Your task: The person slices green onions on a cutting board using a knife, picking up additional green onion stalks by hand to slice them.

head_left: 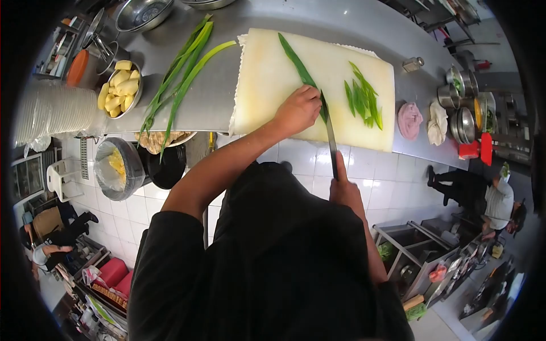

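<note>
A long green leaf, like a leek or scallion leaf [293, 57], lies slantwise on the white cutting board [259, 85]. My left hand [298, 110] presses on its near end with curled fingers. In my right hand [346, 193] is the handle of a long knife [331, 136]. The blade reaches up onto the board, its tip beside the fingers of my left hand and close to the leaf. Slanted cut green pieces [364, 96] lie in a loose pile on the right of the board. More long green stalks [185, 62] rest on the steel counter, left of the board.
A bowl of peeled potato-like pieces [122, 85] stands at the left, near stacked plastic containers [57, 111]. Right of the board are a small shaker [413, 63], a pink cloth [409, 120] and a pale cloth [437, 123]. A lined bin [116, 187] stands below. Other people are farther off.
</note>
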`<act>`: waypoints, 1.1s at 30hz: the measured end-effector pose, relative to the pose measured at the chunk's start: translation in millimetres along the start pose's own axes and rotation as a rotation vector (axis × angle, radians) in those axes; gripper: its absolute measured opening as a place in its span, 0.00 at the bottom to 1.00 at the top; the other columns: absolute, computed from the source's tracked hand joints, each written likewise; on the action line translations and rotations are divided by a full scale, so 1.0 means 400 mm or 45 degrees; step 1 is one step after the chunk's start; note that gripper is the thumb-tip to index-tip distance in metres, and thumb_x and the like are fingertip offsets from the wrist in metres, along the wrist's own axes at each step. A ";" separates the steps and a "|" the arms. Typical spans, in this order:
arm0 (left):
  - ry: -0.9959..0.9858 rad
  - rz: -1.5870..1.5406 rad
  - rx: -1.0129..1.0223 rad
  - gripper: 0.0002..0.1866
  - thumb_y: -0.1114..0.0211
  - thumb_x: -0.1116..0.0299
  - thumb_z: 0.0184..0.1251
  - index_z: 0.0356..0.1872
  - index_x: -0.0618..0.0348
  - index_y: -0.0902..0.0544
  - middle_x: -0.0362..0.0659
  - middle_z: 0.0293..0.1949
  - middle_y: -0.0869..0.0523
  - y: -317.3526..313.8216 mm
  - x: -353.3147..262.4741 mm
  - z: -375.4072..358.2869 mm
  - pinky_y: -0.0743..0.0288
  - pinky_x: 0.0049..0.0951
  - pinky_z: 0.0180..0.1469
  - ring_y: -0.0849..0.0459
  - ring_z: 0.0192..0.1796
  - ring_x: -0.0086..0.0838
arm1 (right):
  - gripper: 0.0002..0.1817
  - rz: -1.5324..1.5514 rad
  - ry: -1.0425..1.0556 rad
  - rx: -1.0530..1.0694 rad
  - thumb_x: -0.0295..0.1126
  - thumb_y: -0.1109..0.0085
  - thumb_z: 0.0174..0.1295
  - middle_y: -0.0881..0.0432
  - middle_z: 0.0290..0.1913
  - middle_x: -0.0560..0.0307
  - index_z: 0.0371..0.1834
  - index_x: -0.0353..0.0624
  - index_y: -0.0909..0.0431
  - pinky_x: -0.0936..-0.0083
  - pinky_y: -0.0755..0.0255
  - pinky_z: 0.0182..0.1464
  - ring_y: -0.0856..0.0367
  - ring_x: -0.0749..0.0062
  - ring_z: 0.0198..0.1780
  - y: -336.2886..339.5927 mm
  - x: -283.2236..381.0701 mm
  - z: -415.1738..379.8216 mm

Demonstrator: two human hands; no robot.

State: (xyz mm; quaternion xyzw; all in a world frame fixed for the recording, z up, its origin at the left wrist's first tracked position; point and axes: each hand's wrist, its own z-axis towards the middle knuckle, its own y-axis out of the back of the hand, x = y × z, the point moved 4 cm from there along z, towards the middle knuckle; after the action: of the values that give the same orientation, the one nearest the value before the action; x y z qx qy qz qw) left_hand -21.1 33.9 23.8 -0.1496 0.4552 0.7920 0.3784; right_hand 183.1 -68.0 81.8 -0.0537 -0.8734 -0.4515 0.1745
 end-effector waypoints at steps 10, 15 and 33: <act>-0.003 0.014 -0.010 0.02 0.34 0.78 0.55 0.30 0.65 0.15 0.45 0.38 0.19 0.001 0.009 0.005 0.24 0.36 0.52 0.21 0.47 0.39 | 0.40 0.118 0.147 -0.196 0.27 0.50 0.68 0.18 0.29 0.30 0.82 0.64 0.53 0.49 0.26 0.38 0.17 0.34 0.33 0.037 -0.069 0.062; 0.000 0.034 0.001 0.02 0.34 0.79 0.56 0.30 0.66 0.15 0.46 0.38 0.19 0.000 0.001 0.005 0.24 0.36 0.52 0.21 0.47 0.40 | 0.40 0.124 0.209 -0.268 0.27 0.50 0.68 0.19 0.25 0.32 0.81 0.65 0.54 0.45 0.28 0.36 0.20 0.33 0.29 0.145 -0.050 0.123; -0.021 -0.024 0.104 0.03 0.33 0.79 0.57 0.32 0.66 0.14 0.45 0.38 0.16 0.019 0.009 0.012 0.23 0.37 0.51 0.19 0.46 0.41 | 0.38 0.260 0.166 -0.099 0.26 0.50 0.68 0.21 0.22 0.32 0.81 0.54 0.52 0.45 0.28 0.34 0.20 0.33 0.27 0.041 -0.017 -0.078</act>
State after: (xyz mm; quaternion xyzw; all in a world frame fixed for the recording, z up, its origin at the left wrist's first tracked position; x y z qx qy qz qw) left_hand -28.5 37.4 28.9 -0.1318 0.4826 0.7704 0.3952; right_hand 201.5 -82.9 108.6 -0.1195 -0.8321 -0.4673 0.2737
